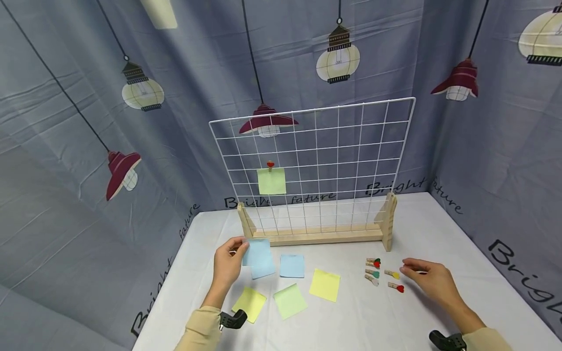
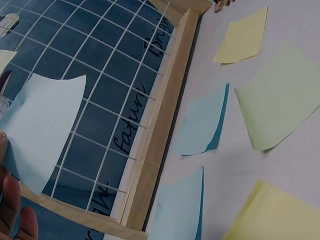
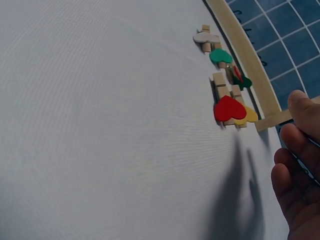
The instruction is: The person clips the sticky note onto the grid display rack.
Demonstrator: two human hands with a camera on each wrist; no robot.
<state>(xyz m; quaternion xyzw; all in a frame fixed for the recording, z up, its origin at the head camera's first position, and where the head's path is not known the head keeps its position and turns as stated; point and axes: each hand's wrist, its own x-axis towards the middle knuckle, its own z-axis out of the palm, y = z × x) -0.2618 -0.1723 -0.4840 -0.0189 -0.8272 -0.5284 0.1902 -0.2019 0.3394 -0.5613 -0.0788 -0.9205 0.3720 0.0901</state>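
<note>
My left hand [image 1: 228,261] pinches a blue sticky note [image 2: 47,125] by its edge, raised in front of the wire grid's left foot. Another blue sticky note [image 1: 263,270] lies below it on the table, partly covered in the head view. My right hand [image 1: 432,282], fingers loosely bent with nothing visible between them, hovers right of several small wooden clothespins with coloured hearts. Closest to its fingertips is the yellow-heart clothespin [image 1: 392,274]; a red-heart clothespin [image 3: 229,108] lies beside it. On the grid, a red-heart clothespin [image 1: 270,165] holds a green sticky note [image 1: 271,182].
A white wire grid [image 1: 316,156] stands upright in a wooden base [image 1: 325,237] at the table's back. Loose on the white table [image 1: 351,321] are a blue note [image 1: 291,266], a green note [image 1: 290,301] and two yellow notes, one at the right [image 1: 325,285]. Patterned curtains surround the table.
</note>
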